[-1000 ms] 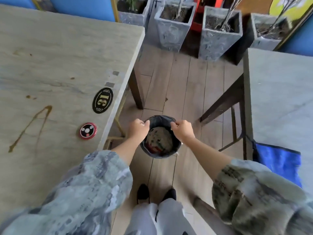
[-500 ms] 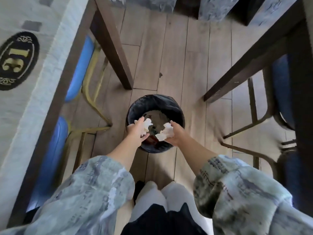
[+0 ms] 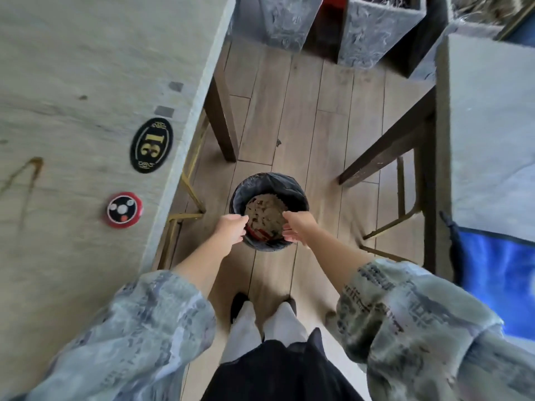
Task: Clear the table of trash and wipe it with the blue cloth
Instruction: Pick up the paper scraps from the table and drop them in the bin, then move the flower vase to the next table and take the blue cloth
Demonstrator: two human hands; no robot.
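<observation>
Both hands, left (image 3: 230,228) and right (image 3: 298,227), reach forward, fingers relaxed

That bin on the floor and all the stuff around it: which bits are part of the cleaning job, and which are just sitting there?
Part of the job:
- bin, black liner, trash inside
- left hand and right hand, over the bin, empty
- blue cloth, on the right table's edge
- stained table, brown streak

Just there:
- number plaque
- red call button
- stone planters
</observation>
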